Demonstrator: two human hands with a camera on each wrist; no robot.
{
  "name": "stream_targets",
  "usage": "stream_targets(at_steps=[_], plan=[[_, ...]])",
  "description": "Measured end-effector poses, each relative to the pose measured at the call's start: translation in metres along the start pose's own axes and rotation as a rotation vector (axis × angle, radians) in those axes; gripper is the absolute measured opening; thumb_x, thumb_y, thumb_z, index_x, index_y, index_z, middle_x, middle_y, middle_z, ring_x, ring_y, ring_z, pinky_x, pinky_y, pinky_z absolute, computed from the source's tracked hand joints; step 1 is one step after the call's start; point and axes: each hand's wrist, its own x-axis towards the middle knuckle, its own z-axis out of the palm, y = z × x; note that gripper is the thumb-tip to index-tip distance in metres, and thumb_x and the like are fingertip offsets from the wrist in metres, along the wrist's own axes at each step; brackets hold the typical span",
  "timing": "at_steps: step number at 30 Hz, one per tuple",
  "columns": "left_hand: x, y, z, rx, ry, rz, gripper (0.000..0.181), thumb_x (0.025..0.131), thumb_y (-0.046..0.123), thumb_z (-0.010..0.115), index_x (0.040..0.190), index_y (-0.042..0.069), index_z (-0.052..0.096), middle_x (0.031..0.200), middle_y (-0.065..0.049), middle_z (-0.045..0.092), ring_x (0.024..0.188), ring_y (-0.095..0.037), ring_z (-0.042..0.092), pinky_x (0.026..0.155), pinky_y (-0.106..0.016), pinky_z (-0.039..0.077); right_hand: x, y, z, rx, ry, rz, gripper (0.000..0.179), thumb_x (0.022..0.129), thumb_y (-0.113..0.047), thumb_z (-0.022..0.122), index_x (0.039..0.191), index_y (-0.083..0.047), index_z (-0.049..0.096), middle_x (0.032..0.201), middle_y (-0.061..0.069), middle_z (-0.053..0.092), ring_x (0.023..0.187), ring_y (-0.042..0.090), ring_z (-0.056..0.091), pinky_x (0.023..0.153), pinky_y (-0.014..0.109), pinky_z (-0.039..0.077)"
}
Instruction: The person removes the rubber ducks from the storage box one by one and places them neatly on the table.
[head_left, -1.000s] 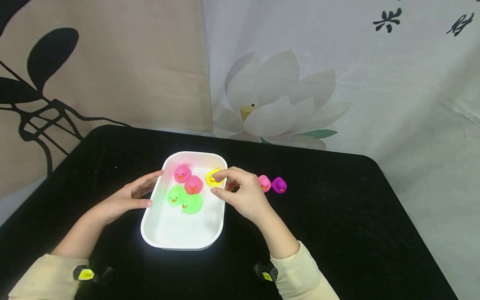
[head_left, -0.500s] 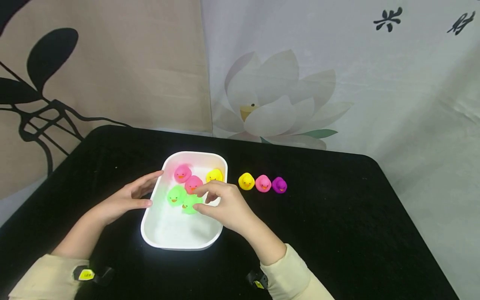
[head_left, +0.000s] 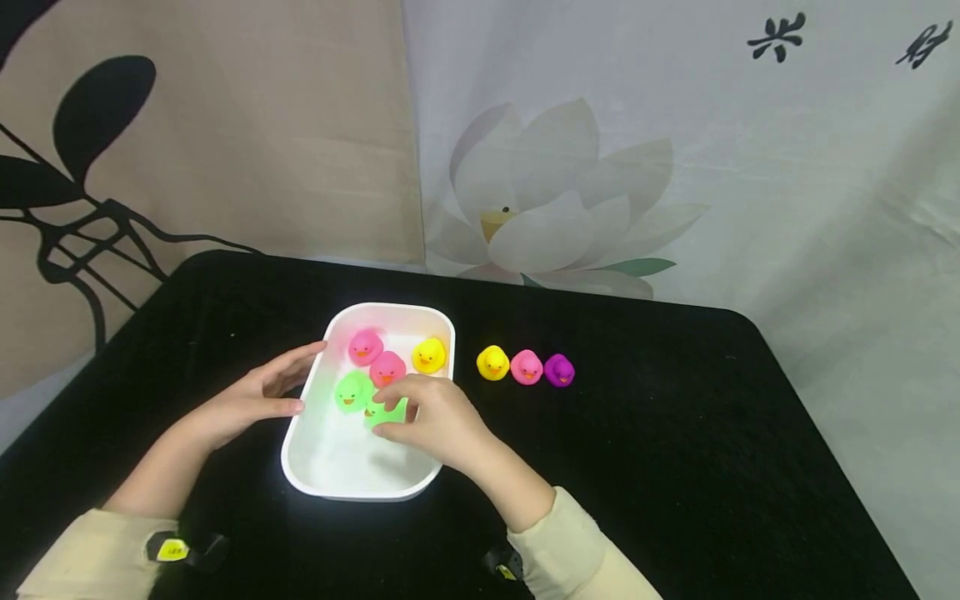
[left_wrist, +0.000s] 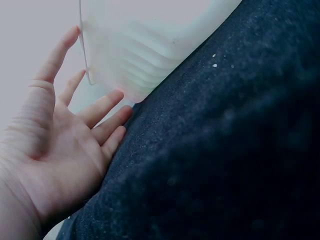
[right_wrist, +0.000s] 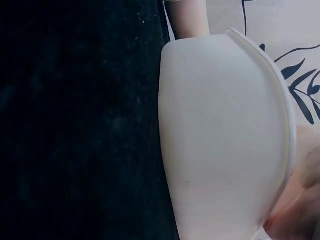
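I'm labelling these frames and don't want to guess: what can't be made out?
- Head view: the right hand covers part of the nearer green duck; whether they touch is unclear.
- Right wrist view: the wall of the white tray hides its contents.
- Left wrist view: the top edge cuts off the tray.

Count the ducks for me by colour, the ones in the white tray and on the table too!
Pink ducks: 3
Green ducks: 2
Yellow ducks: 2
Purple duck: 1
Total: 8
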Motion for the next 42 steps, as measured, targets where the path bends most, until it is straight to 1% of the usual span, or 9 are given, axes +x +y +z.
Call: stream_targets(at_steps=[3, 7, 10, 15, 22, 31, 36, 42], plan=[[-0.001, -0.002, 0.000, 0.001, -0.004, 0.006, 0.072, 0.086, 0.012, 0.062, 0.150, 0.015, 0.028, 0.150, -0.014, 0.029, 0.132, -0.045, 0.028, 0.091, -0.068, 0.037, 0.004, -0.003, 0.003, -0.089, 0.015, 0.035, 0.036, 0.076, -0.027, 0.082, 0.110, -0.018, 0.072, 0.087, -0.013, 0.066, 0.069, 0.002, 0.055, 0.059, 0.015, 0.048], [-0.001, -0.002, 0.000, -0.005, -0.010, 0.006, 0.072, 0.086, 0.011, 0.062, 0.150, 0.016, 0.028, 0.151, -0.014, 0.029, 0.133, -0.046, 0.028, 0.092, -0.068, 0.036, 0.009, -0.006, 0.007, -0.208, 0.031, 0.084, 0.037, 0.075, -0.032, 0.082, 0.108, -0.021, 0.073, 0.082, -0.015, 0.065, 0.071, 0.000, 0.055, 0.062, 0.016, 0.046], [0.000, -0.001, -0.001, -0.017, -0.013, 0.002, 0.072, 0.087, 0.011, 0.062, 0.150, 0.015, 0.028, 0.151, -0.014, 0.029, 0.133, -0.046, 0.027, 0.092, -0.068, 0.037, 0.012, -0.009, 0.008, -0.258, 0.033, 0.129, 0.038, 0.073, -0.034, 0.083, 0.108, -0.022, 0.073, 0.081, -0.014, 0.065, 0.071, 0.000, 0.055, 0.062, 0.017, 0.046], [0.000, 0.000, -0.001, -0.022, -0.013, -0.004, 0.072, 0.086, 0.012, 0.062, 0.150, 0.014, 0.027, 0.150, -0.014, 0.029, 0.133, -0.046, 0.027, 0.092, -0.067, 0.038, 0.016, -0.011, 0.009, -0.298, 0.028, 0.187, 0.040, 0.073, -0.035, 0.083, 0.109, -0.022, 0.073, 0.078, -0.014, 0.062, 0.068, 0.002, 0.054, 0.061, 0.019, 0.045], [0.000, -0.002, -0.001, -0.011, -0.011, 0.000, 0.073, 0.086, 0.012, 0.062, 0.149, 0.014, 0.027, 0.150, -0.013, 0.030, 0.132, -0.044, 0.029, 0.091, -0.066, 0.039, 0.020, -0.014, 0.013, -0.327, 0.033, 0.264, 0.040, 0.072, -0.036, 0.083, 0.109, -0.024, 0.073, 0.074, -0.013, 0.060, 0.065, 0.004, 0.053, 0.060, 0.021, 0.046], [0.000, 0.000, -0.001, -0.015, -0.008, 0.002, 0.072, 0.086, 0.011, 0.062, 0.149, 0.014, 0.028, 0.149, -0.014, 0.030, 0.132, -0.044, 0.029, 0.091, -0.064, 0.040, 0.023, -0.015, 0.017, -0.380, 0.053, 0.293, 0.040, 0.073, -0.036, 0.083, 0.110, -0.024, 0.073, 0.072, -0.012, 0.061, 0.062, 0.005, 0.052, 0.061, 0.022, 0.044], [0.000, 0.001, 0.000, -0.012, -0.006, -0.004, 0.072, 0.086, 0.011, 0.062, 0.150, 0.014, 0.028, 0.149, -0.015, 0.030, 0.131, -0.045, 0.029, 0.091, -0.065, 0.040, 0.025, -0.016, 0.020, -0.413, 0.052, 0.315, 0.041, 0.073, -0.036, 0.083, 0.111, -0.023, 0.073, 0.070, -0.012, 0.060, 0.060, 0.004, 0.051, 0.061, 0.022, 0.044], [0.001, 0.000, 0.000, -0.007, -0.005, -0.010, 0.072, 0.087, 0.012, 0.062, 0.150, 0.015, 0.028, 0.150, -0.015, 0.029, 0.133, -0.046, 0.027, 0.092, -0.067, 0.037, 0.025, -0.016, 0.020, -0.422, 0.043, 0.326, 0.039, 0.074, -0.036, 0.082, 0.110, -0.023, 0.073, 0.071, -0.012, 0.061, 0.059, 0.005, 0.051, 0.060, 0.022, 0.044]])
